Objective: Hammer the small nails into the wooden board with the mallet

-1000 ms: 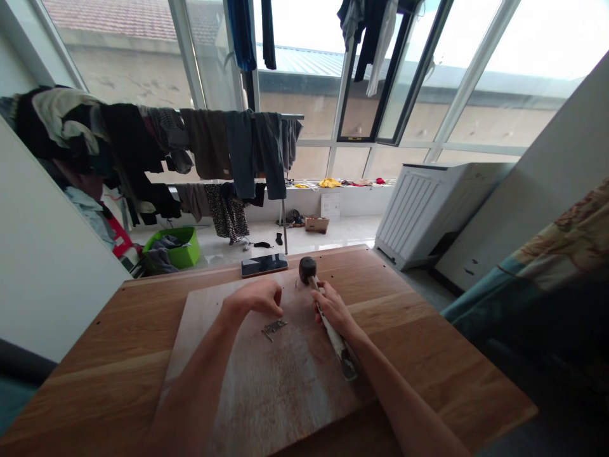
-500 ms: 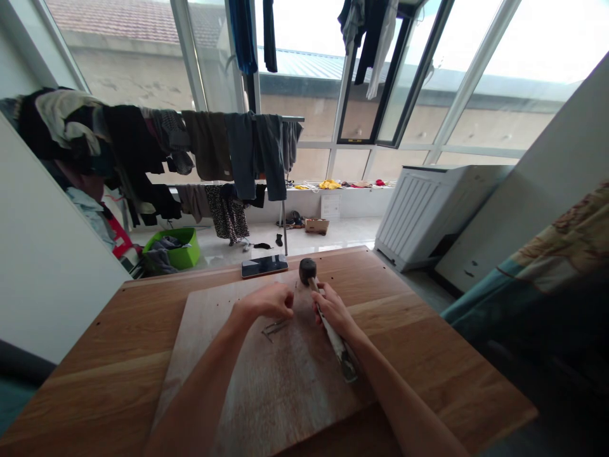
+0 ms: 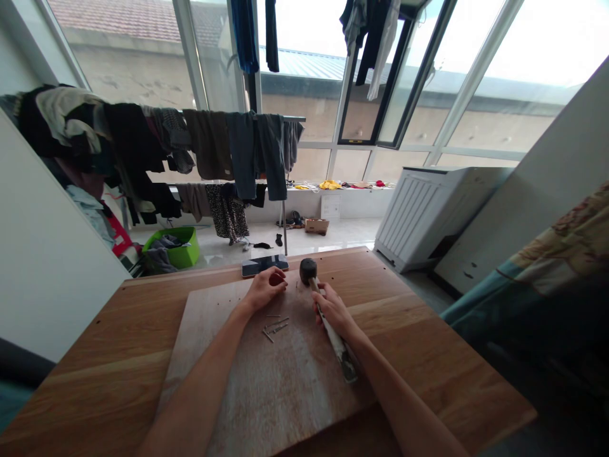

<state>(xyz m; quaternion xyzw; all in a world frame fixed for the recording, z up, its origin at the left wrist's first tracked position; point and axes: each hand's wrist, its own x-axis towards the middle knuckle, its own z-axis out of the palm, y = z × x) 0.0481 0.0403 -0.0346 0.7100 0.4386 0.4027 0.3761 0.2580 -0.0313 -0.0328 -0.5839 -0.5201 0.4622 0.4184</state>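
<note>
A worn wooden board [image 3: 280,381] lies on a wooden table [image 3: 95,355]. My right hand [image 3: 333,310] is wrapped round the handle of a hammer [image 3: 328,320], whose black head rests on the board near its far edge. My left hand [image 3: 266,289] is at the far part of the board with its fingers curled together; I cannot make out what they pinch. Several loose nails [image 3: 276,327] lie on the board just behind that hand, towards me.
A phone [image 3: 264,264] lies flat on the table beyond the board. Past the table stand a rack of hanging clothes [image 3: 190,152], a green basket [image 3: 178,247] on the floor and a white appliance [image 3: 428,209] at the right.
My left hand has moved away from me, from over the nails to the board's far part. The nails now lie uncovered and more scattered. The hammer hand has stayed put.
</note>
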